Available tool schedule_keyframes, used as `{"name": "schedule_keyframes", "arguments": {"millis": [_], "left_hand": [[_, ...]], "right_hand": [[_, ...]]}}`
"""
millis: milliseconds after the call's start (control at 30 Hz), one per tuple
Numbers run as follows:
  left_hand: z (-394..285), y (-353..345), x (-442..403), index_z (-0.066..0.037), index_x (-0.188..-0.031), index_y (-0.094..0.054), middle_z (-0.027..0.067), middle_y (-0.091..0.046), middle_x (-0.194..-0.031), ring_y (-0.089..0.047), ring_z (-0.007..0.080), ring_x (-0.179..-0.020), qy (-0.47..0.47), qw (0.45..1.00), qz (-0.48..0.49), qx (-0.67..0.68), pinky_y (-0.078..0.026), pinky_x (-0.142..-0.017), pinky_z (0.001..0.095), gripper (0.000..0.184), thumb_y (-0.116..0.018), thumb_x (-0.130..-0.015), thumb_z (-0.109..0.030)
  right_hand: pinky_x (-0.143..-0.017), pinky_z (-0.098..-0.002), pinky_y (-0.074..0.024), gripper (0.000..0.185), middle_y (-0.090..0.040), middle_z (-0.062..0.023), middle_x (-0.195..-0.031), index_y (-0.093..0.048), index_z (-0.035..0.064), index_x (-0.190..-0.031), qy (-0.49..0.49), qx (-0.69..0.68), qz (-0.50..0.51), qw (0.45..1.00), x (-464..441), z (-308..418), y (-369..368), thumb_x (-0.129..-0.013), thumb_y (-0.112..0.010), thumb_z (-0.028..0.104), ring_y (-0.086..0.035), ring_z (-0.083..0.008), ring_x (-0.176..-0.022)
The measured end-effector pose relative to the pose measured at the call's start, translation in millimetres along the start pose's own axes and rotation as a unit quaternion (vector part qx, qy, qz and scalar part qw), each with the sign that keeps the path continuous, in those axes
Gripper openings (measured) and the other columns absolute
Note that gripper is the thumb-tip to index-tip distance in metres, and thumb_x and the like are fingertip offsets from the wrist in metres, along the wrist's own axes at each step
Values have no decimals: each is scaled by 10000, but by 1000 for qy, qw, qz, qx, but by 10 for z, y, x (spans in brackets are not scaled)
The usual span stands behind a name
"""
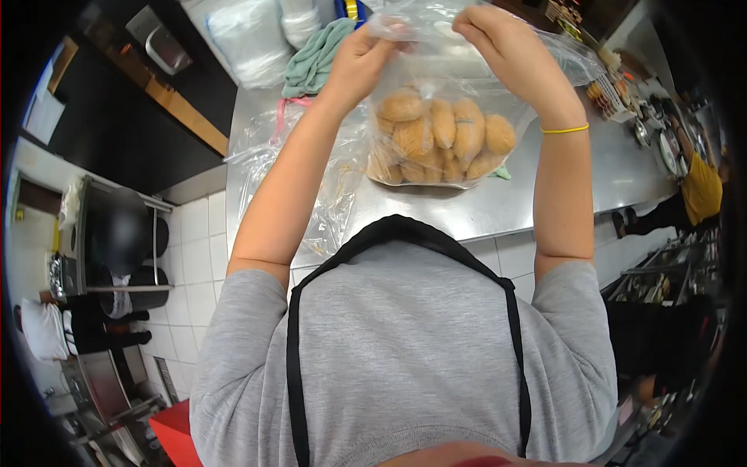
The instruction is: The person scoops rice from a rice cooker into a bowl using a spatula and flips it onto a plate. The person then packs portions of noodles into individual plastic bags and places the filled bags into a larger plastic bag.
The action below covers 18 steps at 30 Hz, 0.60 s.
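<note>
A clear plastic bag (443,144) with several brown bread rolls (469,128) in it stands on the steel table (615,175). My left hand (366,58) pinches the bag's upper edge on the left. On the right, my right hand (490,35) has its fingers closed on the same edge, with a yellow band round the wrist. Between the hands the top of the bag is gathered and creased. Loose clear plastic (331,183) with crumbs lies beside the bag, under my left forearm.
A green cloth (317,62) and wrapped white stacks (249,47) lie at the back left, near a pink strip (278,121). A white basket (611,97) stands at the back right. People are at the far left and right.
</note>
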<state>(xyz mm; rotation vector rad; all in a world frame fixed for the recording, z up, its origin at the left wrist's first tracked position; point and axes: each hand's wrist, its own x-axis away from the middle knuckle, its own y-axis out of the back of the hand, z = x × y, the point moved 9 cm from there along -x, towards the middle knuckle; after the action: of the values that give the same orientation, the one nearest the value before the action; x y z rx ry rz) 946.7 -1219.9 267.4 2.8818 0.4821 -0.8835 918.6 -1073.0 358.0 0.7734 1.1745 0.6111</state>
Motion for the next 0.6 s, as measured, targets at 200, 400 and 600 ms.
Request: {"name": "schedule_keyframes", "arguments": {"millis": [200, 400, 600], "left_hand": [[-172, -98, 47, -46, -1065, -595, 34, -602, -1067, -561, 121, -956, -54, 996, 61, -23, -450, -848, 263, 242, -430, -890, -70], [-192, -103, 79, -87, -1106, -583, 43, -585, -1091, -544, 135, -984, -88, 991, 56, -82, -423, -860, 267, 256, -440, -903, -148], [-207, -212, 142, -141, -1167, -560, 45, -533, -1000, -538, 169, -943, -75, 990, 92, -75, -428, -827, 288, 295, -406, -917, -167]], "right_hand": [[-711, -292, -432, 157, -540, -95, -825, -551, 52, -931, -347, -36, 221, 911, 119, -628, -576, -828, -550, 170, -538, -195, -773], [-729, -351, -446, 200, -601, -147, -945, -614, 28, -930, 78, 59, 252, 963, -22, -34, -642, -752, -538, 81, -565, -303, -857], [-860, -356, -406, 471, -567, -162, -1067, -564, 11, -1061, -20, -59, 372, 926, 58, -91, -1274, -666, -701, 229, -519, -300, -990]]}}
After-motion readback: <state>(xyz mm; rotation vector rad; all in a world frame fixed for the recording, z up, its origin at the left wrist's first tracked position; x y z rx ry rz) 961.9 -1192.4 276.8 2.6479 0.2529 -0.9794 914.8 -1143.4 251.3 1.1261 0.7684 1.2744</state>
